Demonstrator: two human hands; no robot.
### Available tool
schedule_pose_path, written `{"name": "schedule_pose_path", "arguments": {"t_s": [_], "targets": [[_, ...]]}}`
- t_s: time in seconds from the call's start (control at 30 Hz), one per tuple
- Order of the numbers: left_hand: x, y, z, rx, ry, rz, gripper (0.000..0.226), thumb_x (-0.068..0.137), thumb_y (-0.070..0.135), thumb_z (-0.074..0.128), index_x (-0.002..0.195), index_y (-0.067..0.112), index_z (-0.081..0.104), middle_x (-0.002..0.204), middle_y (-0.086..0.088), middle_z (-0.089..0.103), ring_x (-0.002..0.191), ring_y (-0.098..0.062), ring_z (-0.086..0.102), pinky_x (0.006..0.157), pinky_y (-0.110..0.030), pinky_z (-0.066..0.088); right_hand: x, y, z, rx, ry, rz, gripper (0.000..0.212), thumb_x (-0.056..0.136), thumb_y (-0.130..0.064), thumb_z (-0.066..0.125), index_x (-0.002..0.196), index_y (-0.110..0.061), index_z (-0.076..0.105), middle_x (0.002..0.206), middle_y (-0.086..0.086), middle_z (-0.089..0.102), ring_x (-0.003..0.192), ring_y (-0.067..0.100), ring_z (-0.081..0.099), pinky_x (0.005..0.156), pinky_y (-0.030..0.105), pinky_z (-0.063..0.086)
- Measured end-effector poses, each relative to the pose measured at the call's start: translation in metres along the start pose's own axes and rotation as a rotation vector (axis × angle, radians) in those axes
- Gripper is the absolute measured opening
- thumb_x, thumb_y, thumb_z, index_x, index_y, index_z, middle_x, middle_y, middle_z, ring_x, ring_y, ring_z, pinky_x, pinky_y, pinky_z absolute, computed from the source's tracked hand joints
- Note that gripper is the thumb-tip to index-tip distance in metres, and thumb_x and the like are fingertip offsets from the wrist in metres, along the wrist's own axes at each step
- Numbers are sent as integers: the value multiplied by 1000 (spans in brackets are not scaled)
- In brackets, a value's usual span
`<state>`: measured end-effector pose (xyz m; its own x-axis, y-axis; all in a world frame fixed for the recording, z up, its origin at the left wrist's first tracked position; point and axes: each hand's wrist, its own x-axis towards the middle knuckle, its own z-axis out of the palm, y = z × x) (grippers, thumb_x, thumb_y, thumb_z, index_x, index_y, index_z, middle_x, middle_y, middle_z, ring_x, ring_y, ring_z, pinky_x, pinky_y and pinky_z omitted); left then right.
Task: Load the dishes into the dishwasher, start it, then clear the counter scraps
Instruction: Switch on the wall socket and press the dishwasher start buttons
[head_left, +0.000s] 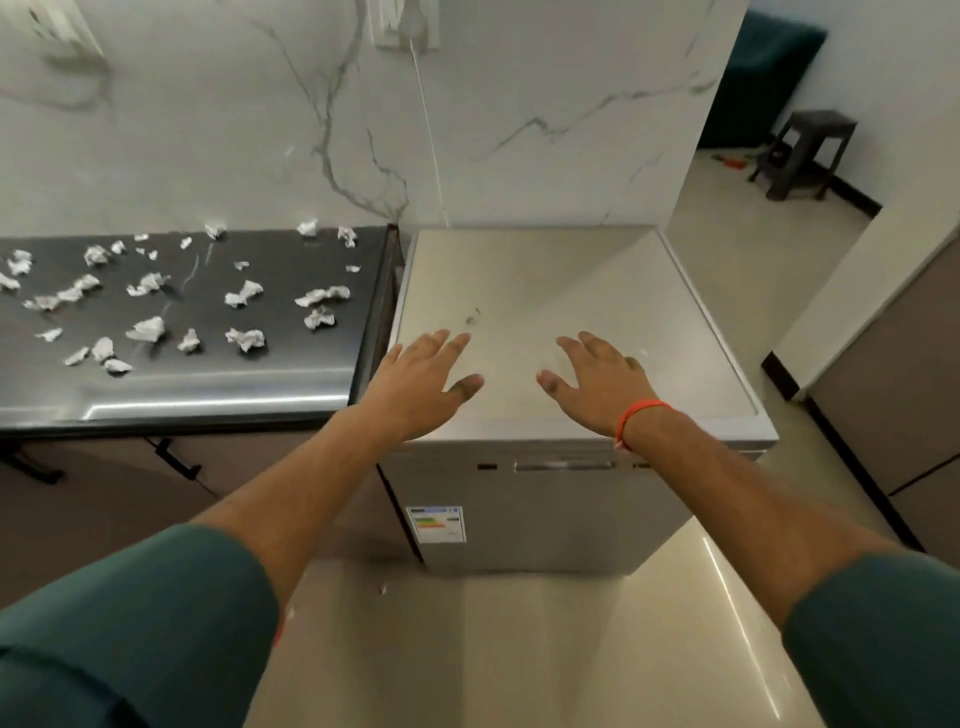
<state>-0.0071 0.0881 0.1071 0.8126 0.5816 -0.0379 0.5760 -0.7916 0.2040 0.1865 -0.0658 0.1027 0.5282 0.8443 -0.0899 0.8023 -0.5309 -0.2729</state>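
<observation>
your left hand (423, 376) and right hand (597, 382), fingers spread, hover over the dishwasher (545, 291) top's front edge; scraps (244, 339) lie at 9 o'clock.

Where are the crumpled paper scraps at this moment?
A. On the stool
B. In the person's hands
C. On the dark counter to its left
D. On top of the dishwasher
C: the paper scraps lie scattered over the dark counter; both hands are spread, empty, above the dishwasher.
</observation>
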Motion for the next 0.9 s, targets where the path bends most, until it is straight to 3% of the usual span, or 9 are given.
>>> {"name": "schedule_pose_path", "arguments": {"t_s": [0.37, 0.9], "targets": [[27, 4, -91, -111, 293, -61, 73, 103, 62, 27, 162, 27, 4, 170, -2, 0, 157, -22, -2, 125, -45, 7, 29, -39, -97, 2, 263, -124, 68, 101, -61, 29, 158, -25, 23, 167, 6, 16, 154, 24, 15, 123, 51, 16], [125, -27, -202, -6, 395, -194, 78, 103, 61, 29, 162, 24, -6, 169, -1, -11, 156, -19, -11, 126, -44, 3, 170, -86, -200, 49, 404, -364, 67, 102, -59, 30, 159, -26, 19, 168, 7, 13, 154, 26, 12, 124, 53, 15]]}}
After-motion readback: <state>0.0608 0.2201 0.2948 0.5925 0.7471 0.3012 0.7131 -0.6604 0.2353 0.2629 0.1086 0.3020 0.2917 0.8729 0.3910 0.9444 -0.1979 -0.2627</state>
